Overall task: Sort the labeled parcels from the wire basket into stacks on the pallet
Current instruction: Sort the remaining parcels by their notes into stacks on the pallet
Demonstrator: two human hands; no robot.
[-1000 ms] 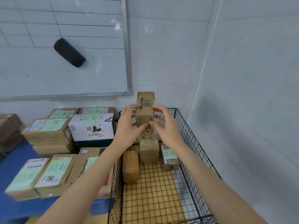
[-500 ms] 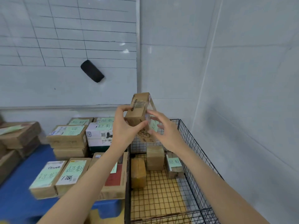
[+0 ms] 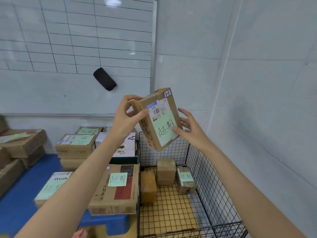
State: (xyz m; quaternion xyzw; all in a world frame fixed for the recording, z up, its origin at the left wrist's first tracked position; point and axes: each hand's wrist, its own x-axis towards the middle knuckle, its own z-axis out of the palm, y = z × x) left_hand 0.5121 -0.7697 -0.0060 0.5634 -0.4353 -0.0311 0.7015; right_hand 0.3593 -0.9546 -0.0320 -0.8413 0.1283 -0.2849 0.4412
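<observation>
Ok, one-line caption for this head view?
The left hand and right hand hold a labeled parcel tilted above the wire basket, beside stacked parcels on the blue pallet.

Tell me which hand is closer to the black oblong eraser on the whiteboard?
Left. The left hand sits just below and right of the black oblong eraser; the right hand is farther right, beyond the brown cardboard parcel they hold.
</observation>
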